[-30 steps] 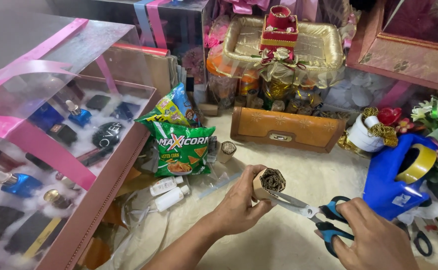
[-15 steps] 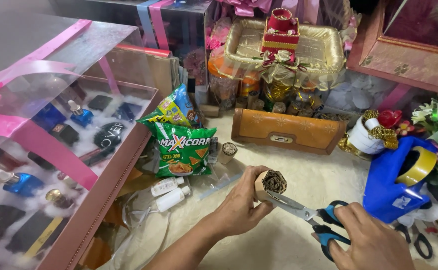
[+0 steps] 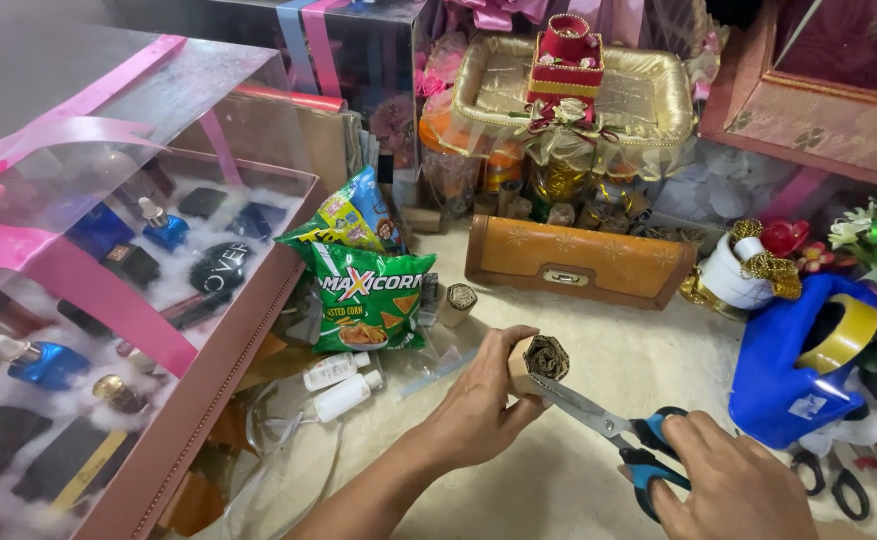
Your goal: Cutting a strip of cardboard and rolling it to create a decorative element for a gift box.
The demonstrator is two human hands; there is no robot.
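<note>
A green snack bag (image 3: 366,298) with orange and white lettering lies flat on the cream-covered desk (image 3: 648,370), left of centre, and a second crumpled bag (image 3: 350,214) in blue, yellow and green sits just behind it. Two small white bottles (image 3: 338,383) lie on their sides below the green bag. To the left stands a large pink box (image 3: 213,345) under a clear lid with pink ribbon; inside it, dropper bottles with blue glass and dark flat items rest in white fluff. At the back, a gold fabric tray (image 3: 648,95) holds a small red and gold tiered box (image 3: 566,55). In front of it lies a tan wooden case (image 3: 576,262) with a metal clasp. At the right, a blue tape dispenser (image 3: 796,365) carries a roll of yellowish tape.

The left hand (image 3: 483,405) pinches a small cardboard roll (image 3: 536,362) wound with dark gold ribbon, holding it above the desk near the centre, its grip pressed around the roll. The right hand (image 3: 733,485) is closed through the blue and black handles of the scissors (image 3: 613,430), whose blades meet the roll's lower edge. A similar roll (image 3: 457,303) stands beside the green bag.

Compared with a second ago, the right hand sits a little lower and nearer the frame's bottom edge, while the roll and left hand have hardly shifted.
</note>
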